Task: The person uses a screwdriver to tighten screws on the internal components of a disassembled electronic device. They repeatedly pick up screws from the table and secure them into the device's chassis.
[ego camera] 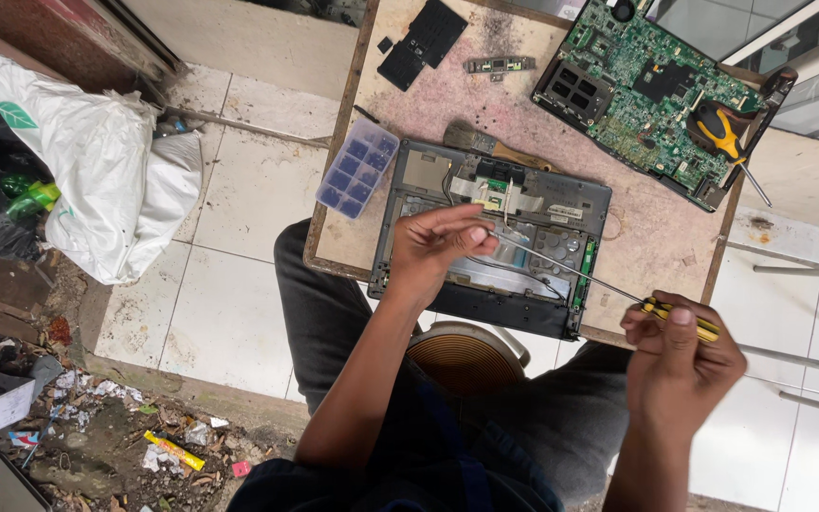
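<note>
An opened grey laptop base (409, 204) lies on a small worn table (656, 246), showing ribbon cables and metal plates inside. My left hand (433, 248) hovers over its middle, with fingertips pinched at the thin shaft of a long screwdriver (571, 273). My right hand (680, 356) grips the screwdriver's yellow and black handle, off the table's near right edge. The shaft slants from that hand up left into the laptop base.
A green circuit board (637, 81) lies at the table's far right with a yellow-handled tool (720, 133) on it. A blue compartment box (358, 168), a brush (485, 144) and black plastic parts (421, 43) sit further back. A white sack (97, 161) and litter lie on the floor at left.
</note>
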